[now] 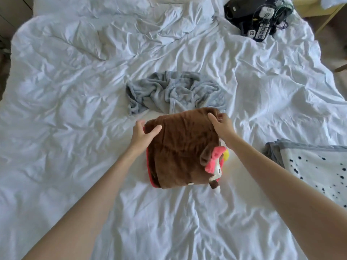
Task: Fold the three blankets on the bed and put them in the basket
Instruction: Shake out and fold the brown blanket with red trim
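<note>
A brown plush blanket [183, 147], folded into a thick bundle with red lining and a pink and yellow trim at its right side, lies in the middle of the bed. My left hand [143, 135] grips its far left corner, thumb on top. My right hand [220, 124] pinches its far right corner. Behind it a grey blanket [174, 91] lies crumpled. A white blanket with dark spots and grey edging [311, 166] lies folded at the right edge. No basket is in view.
The bed is covered by a wrinkled white duvet [75, 109]. A black device with cables and tagged boxes [257, 15] sits at the far right corner of the bed. A wooden furniture leg [328, 17] stands beyond that corner.
</note>
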